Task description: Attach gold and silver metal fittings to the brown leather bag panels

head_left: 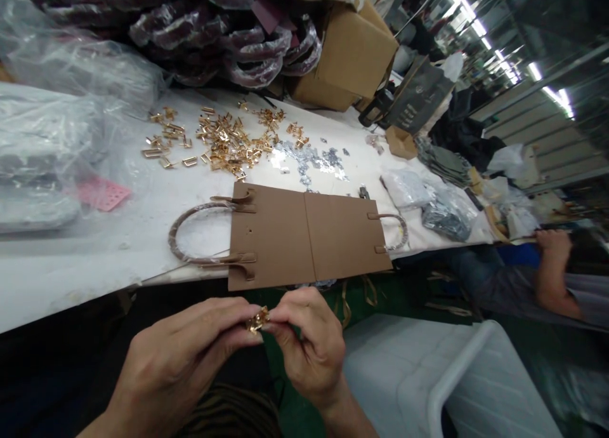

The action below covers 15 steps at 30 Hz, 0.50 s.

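Observation:
Between my two hands, just in front of the table edge, is a small gold metal bag fitting. My left hand pinches it from the left, thumb and fingers closed. The fingertips of my right hand are closed on its right side. Beyond them lies a flat brown bag panel, reaching over the table's edge, with a small hole near its left end. A wrapped loop handle is fixed at its left end and a smaller handle at its right.
Loose gold fittings and small silver plates are spread across the white table. Plastic-wrapped bundles sit left, a cardboard box at the back. A grey bin stands lower right; another person's arm is beyond.

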Motion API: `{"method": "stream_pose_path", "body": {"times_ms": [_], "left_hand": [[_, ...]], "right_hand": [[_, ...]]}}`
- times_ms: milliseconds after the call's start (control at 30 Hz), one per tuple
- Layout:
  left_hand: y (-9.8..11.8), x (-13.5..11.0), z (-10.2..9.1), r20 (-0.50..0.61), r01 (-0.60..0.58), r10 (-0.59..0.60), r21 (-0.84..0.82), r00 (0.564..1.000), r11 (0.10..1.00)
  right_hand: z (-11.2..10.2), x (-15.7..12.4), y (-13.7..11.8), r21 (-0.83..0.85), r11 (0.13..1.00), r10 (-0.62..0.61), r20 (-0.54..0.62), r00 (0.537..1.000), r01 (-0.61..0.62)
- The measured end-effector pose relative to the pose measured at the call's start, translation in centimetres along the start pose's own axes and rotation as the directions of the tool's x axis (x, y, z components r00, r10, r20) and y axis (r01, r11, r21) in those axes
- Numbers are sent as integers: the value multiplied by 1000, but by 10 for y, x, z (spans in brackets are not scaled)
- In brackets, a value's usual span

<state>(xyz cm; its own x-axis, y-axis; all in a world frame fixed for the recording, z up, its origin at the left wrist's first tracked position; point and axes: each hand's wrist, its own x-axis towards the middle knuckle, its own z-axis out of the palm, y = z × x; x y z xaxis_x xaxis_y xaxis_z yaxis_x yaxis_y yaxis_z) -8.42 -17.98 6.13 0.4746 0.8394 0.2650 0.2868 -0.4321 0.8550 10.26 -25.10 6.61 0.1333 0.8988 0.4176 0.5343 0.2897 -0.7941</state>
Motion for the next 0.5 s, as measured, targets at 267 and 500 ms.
{"method": "stream_pose_path", "body": {"times_ms": [267, 500], "left_hand": [[4, -3, 4, 6, -19, 20, -51, 1000, 999], [-2, -14, 10, 16, -213, 212, 70, 977, 975]], "right_hand": [[0, -11, 8, 152, 982, 111, -6, 994, -109], [-8, -11, 10, 91, 994, 57, 93, 994, -65]]}}
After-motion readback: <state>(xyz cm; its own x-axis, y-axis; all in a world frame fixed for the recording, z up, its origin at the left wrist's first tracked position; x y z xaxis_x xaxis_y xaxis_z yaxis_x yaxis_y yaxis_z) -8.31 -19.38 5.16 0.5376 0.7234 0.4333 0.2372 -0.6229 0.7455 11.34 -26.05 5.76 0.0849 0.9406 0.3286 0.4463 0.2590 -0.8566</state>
